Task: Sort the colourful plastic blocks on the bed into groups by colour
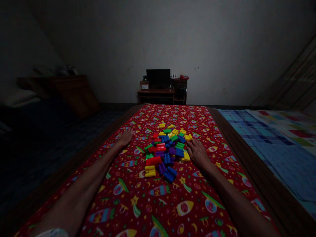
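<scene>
A loose pile of plastic toy blocks (160, 154) in red, blue, green, yellow and purple lies on a red patterned cloth (153, 210). Left of the pile, my left hand (125, 137) rests flat on the cloth, fingers stretched out and holding nothing. My right hand (197, 151) lies at the pile's right edge, its fingers apart and slightly bent. Its fingertips are close beside a yellow block (188, 137) and another yellow block (186, 157); whether they touch is unclear.
Beyond the cloth, a desk (155, 92) with a dark monitor (158, 78) stands against the wall. A wooden cabinet (74, 95) is at the left. To the right spreads blue checked bedding (266, 144). The room is dim.
</scene>
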